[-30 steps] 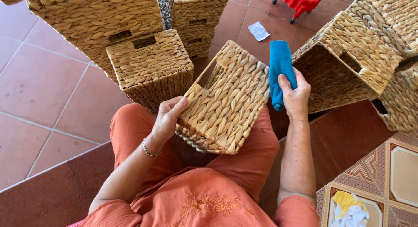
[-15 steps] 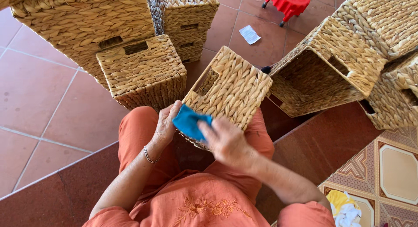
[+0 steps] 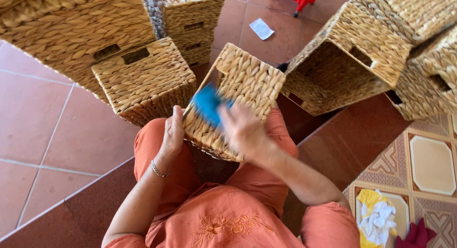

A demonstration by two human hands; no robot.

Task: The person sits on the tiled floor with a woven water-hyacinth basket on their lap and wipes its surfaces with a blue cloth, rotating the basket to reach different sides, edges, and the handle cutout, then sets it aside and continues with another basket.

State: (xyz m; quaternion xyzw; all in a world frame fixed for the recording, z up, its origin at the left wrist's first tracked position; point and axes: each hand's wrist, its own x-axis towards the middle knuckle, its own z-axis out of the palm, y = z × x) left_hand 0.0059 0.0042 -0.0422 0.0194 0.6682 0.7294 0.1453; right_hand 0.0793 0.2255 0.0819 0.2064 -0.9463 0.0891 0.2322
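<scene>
Over terracotta floor [image 3: 57, 119], woven basket [image 3: 247, 86] bottom-up, tilted.

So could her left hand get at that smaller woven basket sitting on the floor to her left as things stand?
Probably yes, once it lets go. The left hand is gripping the edge of the basket on her lap, and the floor basket sits just beyond it with nothing between.

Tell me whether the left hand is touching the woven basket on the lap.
Touching. The head view shows the left hand gripping the near left edge of the woven basket, fingers pressed against its side.
</scene>
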